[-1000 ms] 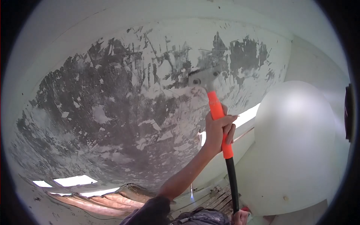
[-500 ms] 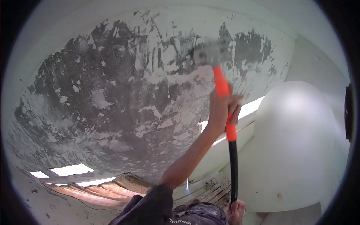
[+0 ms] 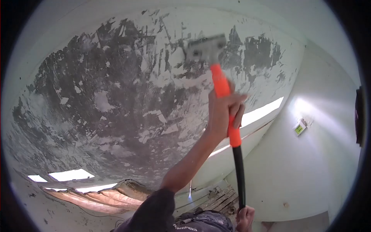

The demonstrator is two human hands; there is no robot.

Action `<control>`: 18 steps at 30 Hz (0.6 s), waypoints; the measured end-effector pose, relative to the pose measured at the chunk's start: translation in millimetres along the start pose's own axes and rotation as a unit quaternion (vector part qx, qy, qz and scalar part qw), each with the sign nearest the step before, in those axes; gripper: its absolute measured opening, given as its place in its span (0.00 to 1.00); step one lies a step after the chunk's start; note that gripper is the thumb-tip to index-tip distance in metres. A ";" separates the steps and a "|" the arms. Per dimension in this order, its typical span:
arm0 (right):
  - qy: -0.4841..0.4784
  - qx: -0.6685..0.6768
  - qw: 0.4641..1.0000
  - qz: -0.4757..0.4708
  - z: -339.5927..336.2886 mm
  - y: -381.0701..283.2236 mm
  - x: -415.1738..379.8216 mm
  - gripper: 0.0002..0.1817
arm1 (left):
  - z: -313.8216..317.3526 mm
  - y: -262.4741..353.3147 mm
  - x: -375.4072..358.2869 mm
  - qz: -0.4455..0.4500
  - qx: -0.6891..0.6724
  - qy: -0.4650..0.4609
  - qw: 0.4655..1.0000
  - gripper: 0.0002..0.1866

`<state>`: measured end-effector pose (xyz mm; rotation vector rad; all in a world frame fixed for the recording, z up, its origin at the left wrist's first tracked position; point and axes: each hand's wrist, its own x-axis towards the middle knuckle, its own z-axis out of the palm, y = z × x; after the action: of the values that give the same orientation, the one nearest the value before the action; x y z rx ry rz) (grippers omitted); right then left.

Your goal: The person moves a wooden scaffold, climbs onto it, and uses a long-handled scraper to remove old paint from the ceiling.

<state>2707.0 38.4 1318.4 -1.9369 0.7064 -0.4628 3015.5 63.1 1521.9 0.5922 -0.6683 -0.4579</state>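
Mid-scrape: our left hand [image 3: 223,116] has fingers wrapped round the scraper [image 3: 216,69], right hand [image 3: 245,217] gripping its lower end, blade on the ceiling [image 3: 116,96] near its far edge; next stroke likely needs firm upward pressure.

Your left hand [image 3: 223,112] is raised and wrapped around the orange section of the scraper [image 3: 228,116] handle, while your right hand [image 3: 245,217] grips the black lower end near the bottom of the view. The scraper's metal blade [image 3: 205,47] lies against the ceiling [image 3: 116,96], where white paint is patchily stripped to grey. A small switch plate [image 3: 299,127] sits on the white wall [image 3: 309,174] at right.
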 end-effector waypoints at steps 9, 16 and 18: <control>-0.005 -0.012 1.000 -0.001 2.3 6.9 -22.3 0.26 | -14.5 3.6 -25.0 -0.023 -0.066 0.020 0.997 0.13; -0.004 -0.003 1.000 0.014 10.0 -22.8 -8.6 0.31 | -27.9 3.3 -30.6 -0.029 0.003 0.018 0.999 0.13; -0.016 0.030 0.998 0.062 11.8 -54.2 4.0 0.34 | -17.0 13.9 -17.9 -0.005 0.010 0.004 1.000 0.12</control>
<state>2731.9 62.5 1361.8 -1.8290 0.7792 -0.3720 3017.5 89.7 1512.2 0.6168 -0.6626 -0.4583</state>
